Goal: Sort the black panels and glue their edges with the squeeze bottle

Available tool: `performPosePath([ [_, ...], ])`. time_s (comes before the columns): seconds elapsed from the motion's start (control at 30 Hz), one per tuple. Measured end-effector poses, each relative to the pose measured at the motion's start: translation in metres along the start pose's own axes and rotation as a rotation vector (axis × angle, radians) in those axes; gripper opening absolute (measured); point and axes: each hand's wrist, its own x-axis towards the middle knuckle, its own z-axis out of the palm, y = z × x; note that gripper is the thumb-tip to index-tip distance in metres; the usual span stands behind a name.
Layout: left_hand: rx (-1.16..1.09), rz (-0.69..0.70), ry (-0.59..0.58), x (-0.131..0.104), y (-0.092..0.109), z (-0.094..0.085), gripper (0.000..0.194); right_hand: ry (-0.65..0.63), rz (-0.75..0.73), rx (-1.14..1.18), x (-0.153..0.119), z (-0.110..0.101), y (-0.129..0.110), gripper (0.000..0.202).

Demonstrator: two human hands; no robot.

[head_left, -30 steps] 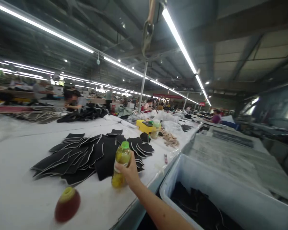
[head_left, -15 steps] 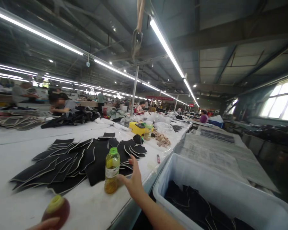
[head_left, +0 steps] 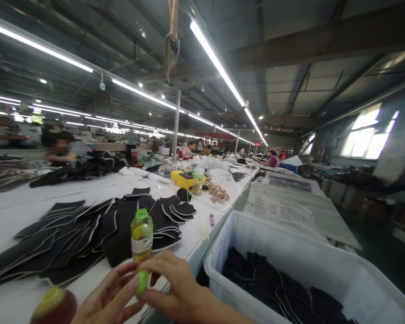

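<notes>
In front of the table edge, my right hand (head_left: 175, 283) pinches a small bright green piece (head_left: 142, 281) between thumb and fingers. My left hand (head_left: 111, 292) meets it from the other side, its fingertips also closed on that piece. The fingers hide part of it, and its exact kind cannot be told. Just behind the hands a clear bottle (head_left: 142, 243) stands upright, with a green top, a white label and yellowish liquid. At lower left is a rounded dark red object (head_left: 56, 308) with a yellow-green top, apart from my left hand and cut by the frame edge.
Black fabric pieces (head_left: 87, 234) with pale edges spread over the white table (head_left: 121, 180). Small snips (head_left: 211, 219) lie near the table edge. A yellow box (head_left: 182, 180) and a jar (head_left: 197, 182) stand farther back. To the right, a white plastic bin (head_left: 290, 243) holds black pieces.
My right hand has moved from beside the bottle down towards me. My left hand has left the dark red object, and both now hold the green piece. The view has shifted right.
</notes>
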Motion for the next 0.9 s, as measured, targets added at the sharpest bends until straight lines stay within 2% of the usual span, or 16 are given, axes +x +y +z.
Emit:
performPosePath([
  [0.1, 0.267, 0.237, 0.238, 0.01, 0.0, 0.0, 0.074, 0.083, 0.131, -0.006, 0.009, -0.026, 0.0, 0.029],
  [0.17, 0.413, 0.352, 0.345, 0.024, 0.0, -0.001, 0.079, 0.029, 0.114, -0.06, 0.026, -0.041, 0.009, 0.026],
  [0.2, 0.482, 0.382, 0.354, 0.033, -0.001, -0.002, 0.082, -0.017, 0.091, -0.086, 0.038, -0.047, 0.015, 0.025],
  [0.3, 0.563, 0.373, 0.316, 0.062, -0.005, 0.004, 0.093, -0.171, -0.013, -0.202, 0.078, -0.056, 0.029, 0.025],
  [0.4, 0.49, 0.35, 0.282, 0.089, -0.009, 0.017, 0.096, -0.285, -0.099, -0.357, 0.115, -0.057, 0.039, 0.027],
  [0.5, 0.347, 0.39, 0.208, 0.111, -0.012, 0.026, 0.092, -0.412, -0.147, -0.482, 0.144, -0.057, 0.047, 0.026],
  [0.57, 0.28, 0.387, 0.149, 0.122, -0.014, 0.026, 0.082, -0.518, -0.172, -0.537, 0.159, -0.058, 0.05, 0.025],
  [0.7, 0.266, 0.359, 0.134, 0.131, -0.017, 0.023, 0.058, -0.705, -0.238, -0.569, 0.177, -0.06, 0.05, 0.024],
  [0.8, 0.246, 0.376, 0.11, 0.128, -0.015, 0.022, 0.05, -0.81, -0.292, -0.587, 0.186, -0.062, 0.046, 0.023],
  [0.9, 0.226, 0.378, 0.038, 0.123, -0.01, 0.024, 0.047, -0.895, -0.331, -0.6, 0.192, -0.065, 0.039, 0.018],
])
